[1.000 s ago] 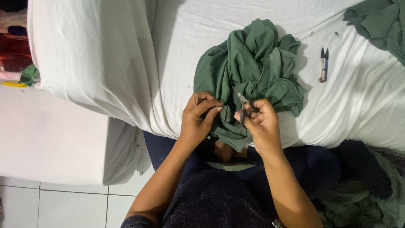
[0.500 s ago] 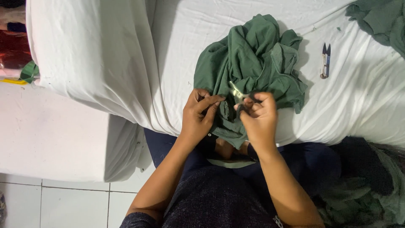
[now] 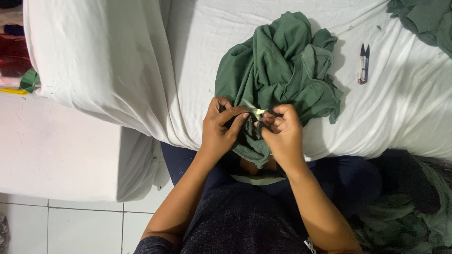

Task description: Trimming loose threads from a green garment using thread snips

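Crumpled soft green garment (image 3: pixel 282 66) pinched between both hands' fingers (image 3: pixel 235 115).

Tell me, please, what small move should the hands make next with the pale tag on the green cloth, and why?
Probably keep pulling the pale tag taut: both the left hand and the right hand pinch it at the green garment. The thread snips lie apart on the white sheet, so neither hand can cut yet.
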